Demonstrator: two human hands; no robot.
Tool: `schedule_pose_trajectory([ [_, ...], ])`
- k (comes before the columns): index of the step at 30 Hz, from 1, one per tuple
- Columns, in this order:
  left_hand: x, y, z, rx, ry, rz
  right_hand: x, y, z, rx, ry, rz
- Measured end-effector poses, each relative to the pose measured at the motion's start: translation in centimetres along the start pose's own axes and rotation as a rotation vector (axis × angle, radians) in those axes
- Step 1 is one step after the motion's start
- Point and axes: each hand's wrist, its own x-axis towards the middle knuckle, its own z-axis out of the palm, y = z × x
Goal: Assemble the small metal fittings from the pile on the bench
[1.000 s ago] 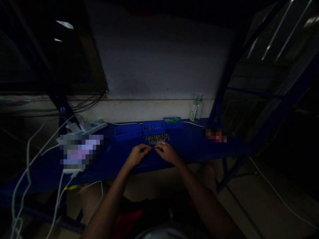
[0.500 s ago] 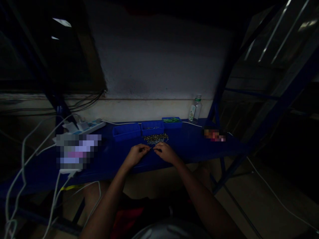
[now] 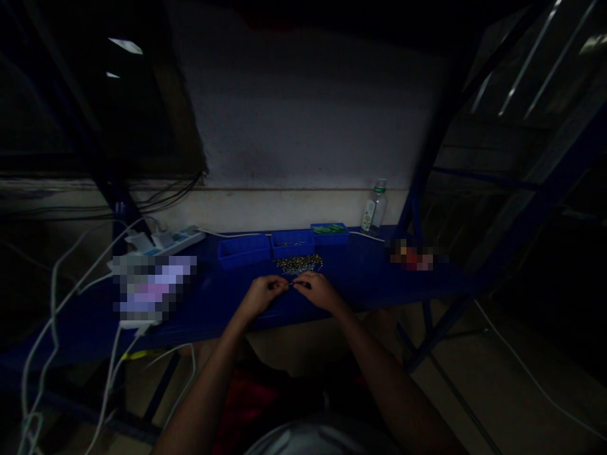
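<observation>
Near the front edge of a blue table (image 3: 203,303), my left hand (image 3: 263,294) and my right hand (image 3: 318,291) meet almost fingertip to fingertip. Both hands are pinched, with a small thin metal piece (image 3: 291,284) between them; its far ends are hidden by the fingers. Just beyond them lies a pile of small brass-coloured and silvery metal parts (image 3: 300,261). Behind the pile stand a blue tray (image 3: 243,250) on the left, a middle blue tray (image 3: 293,244) with a few thin pieces, and a blue tray (image 3: 330,235) with green items.
A clear bottle (image 3: 374,208) stands at the back right. On the left are a white power strip (image 3: 183,240), white cables and a pixelated object (image 3: 154,284). Another pixelated object (image 3: 412,256) lies at the right. Blue frame posts rise at both sides.
The camera view has shifted slightly, so everything appears a little to the right. My fingertips have come slightly closer together around the small metal piece.
</observation>
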Motion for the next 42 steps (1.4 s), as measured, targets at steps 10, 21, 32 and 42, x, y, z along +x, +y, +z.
schedule_pose_trajectory([
  [10,0.0,0.1,0.0,-0.034,-0.031,0.012,0.0,-0.5,-0.3,0.026,-0.026,-0.011],
  [21,-0.3,1.4,-0.6,0.011,0.008,0.009,0.0,-0.2,0.1,0.021,0.047,0.052],
  [32,-0.1,0.5,-0.2,0.045,-0.004,0.009,0.1,-0.3,-0.2,0.032,0.055,0.054],
  [42,-0.6,1.3,-0.4,0.033,0.039,0.065,0.0,-0.1,0.1,-0.051,-0.010,-0.025],
])
